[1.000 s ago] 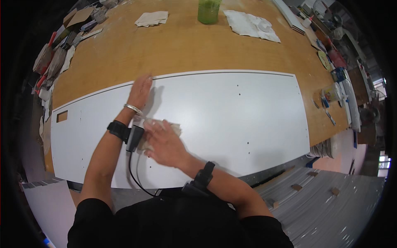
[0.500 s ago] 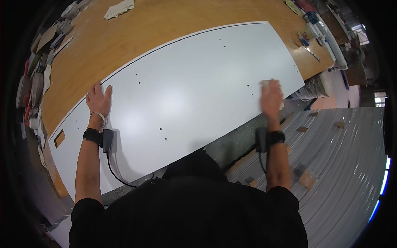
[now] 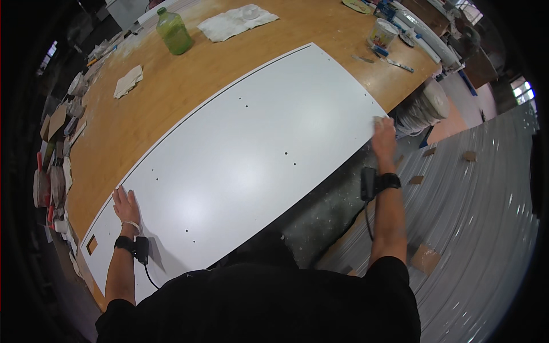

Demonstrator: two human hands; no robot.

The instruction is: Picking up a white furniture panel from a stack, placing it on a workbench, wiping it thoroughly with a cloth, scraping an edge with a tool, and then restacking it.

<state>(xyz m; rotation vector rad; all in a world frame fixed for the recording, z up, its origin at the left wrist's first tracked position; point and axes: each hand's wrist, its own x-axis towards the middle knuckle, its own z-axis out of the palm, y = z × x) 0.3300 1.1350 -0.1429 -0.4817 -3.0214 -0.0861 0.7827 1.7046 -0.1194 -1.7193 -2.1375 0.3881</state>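
Note:
A long white panel [image 3: 229, 148] with small drilled holes lies slantwise before me. It has a dark groove along its far edge and a rectangular cutout near its left end. My left hand [image 3: 126, 207] rests on the panel near that far edge, fingers stretched out and holding nothing. At the panel's right end, my right hand [image 3: 384, 137] is closed by the near corner. A pale scrap of folded cloth [image 3: 377, 120] shows at its fingers, mostly hidden and slightly blurred.
The panel lies on a wooden table [image 3: 189, 80]. Beyond it stand a green bottle [image 3: 174, 33] and a white cloth [image 3: 229, 23]; a plastic tub [image 3: 383, 33] and a knife [image 3: 400, 66] lie far right. A film-wrapped stack [image 3: 457, 228] stands at my right.
My right hand has gone from the panel's face to its right end with the cloth. My left hand stays flat near the far edge. The view has shifted, bringing the green bottle into sight.

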